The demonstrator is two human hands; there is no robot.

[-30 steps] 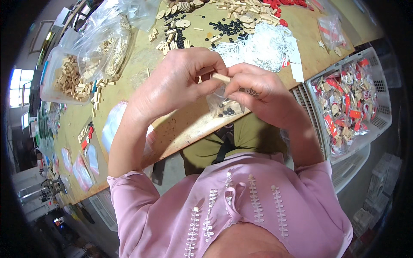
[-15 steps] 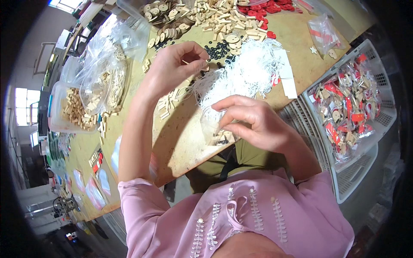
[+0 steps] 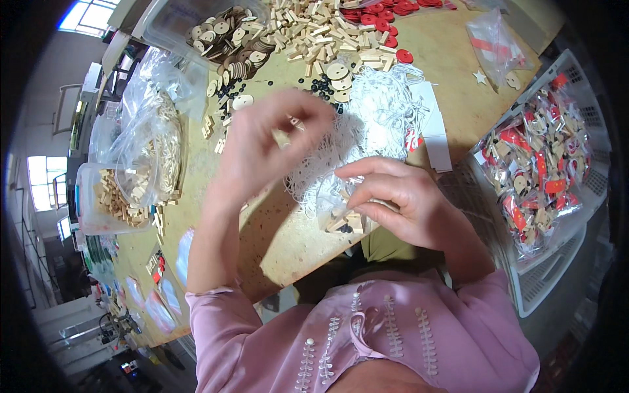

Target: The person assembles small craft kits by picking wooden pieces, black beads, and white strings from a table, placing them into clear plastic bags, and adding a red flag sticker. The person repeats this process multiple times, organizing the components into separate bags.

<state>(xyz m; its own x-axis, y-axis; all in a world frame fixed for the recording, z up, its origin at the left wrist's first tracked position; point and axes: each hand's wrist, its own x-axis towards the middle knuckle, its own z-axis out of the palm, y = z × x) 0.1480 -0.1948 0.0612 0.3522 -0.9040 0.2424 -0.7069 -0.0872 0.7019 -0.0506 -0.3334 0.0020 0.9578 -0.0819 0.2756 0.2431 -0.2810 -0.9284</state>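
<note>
My right hand (image 3: 403,200) pinches the mouth of a small clear plastic bag (image 3: 325,221) at the table's near edge. Inside the bag are light wooden blocks (image 3: 354,223) and a few black beads. My left hand (image 3: 275,141), smeared by motion, is above the table left of a heap of white cords (image 3: 386,105). Its fingers are curled together; what they hold, if anything, I cannot make out. Black beads (image 3: 322,87) lie scattered just beyond it, and wooden discs (image 3: 340,80) rest beside the cords.
Wooden blocks (image 3: 314,33) and red discs (image 3: 405,56) are piled at the back. A clear tub (image 3: 82,200) of wooden pieces stands at left. White cards (image 3: 435,141) lie right of the cords. At right, a white crate (image 3: 593,131) holds packed bags.
My left hand has come down and nearer from the bead pile, towards the bag. The right hand keeps its grip on the bag, with only a slight shift.
</note>
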